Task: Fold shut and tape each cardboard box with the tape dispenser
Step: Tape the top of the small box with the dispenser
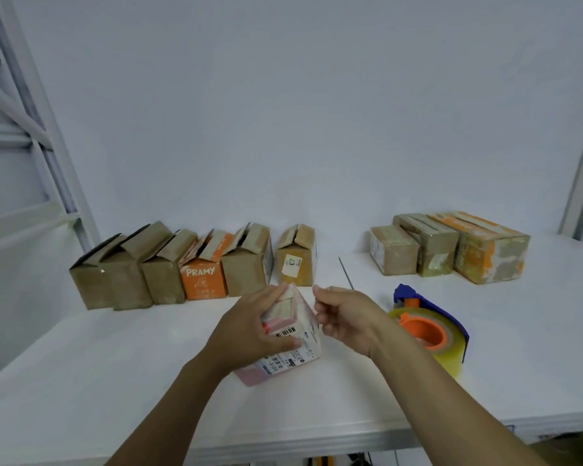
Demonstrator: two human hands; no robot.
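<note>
A small pink-and-white box [292, 334] with barcode labels sits tilted on the white table [115, 364] in front of me. My left hand [249, 327] grips its left side, thumb across the labelled face. Just right of the box, my right hand [345, 317] hovers with loosely curled fingers, holding nothing that I can see. The blue and orange tape dispenser [431, 327] with a clear tape roll lies on the table right behind my right wrist.
Several cardboard boxes [169, 267] with raised flaps stand in a row at the back left, one orange marked PRAMY [202, 279]. Three taped boxes [448, 247] sit at the back right. A thin grey rod [345, 272] lies between the groups. The table edge runs close to me.
</note>
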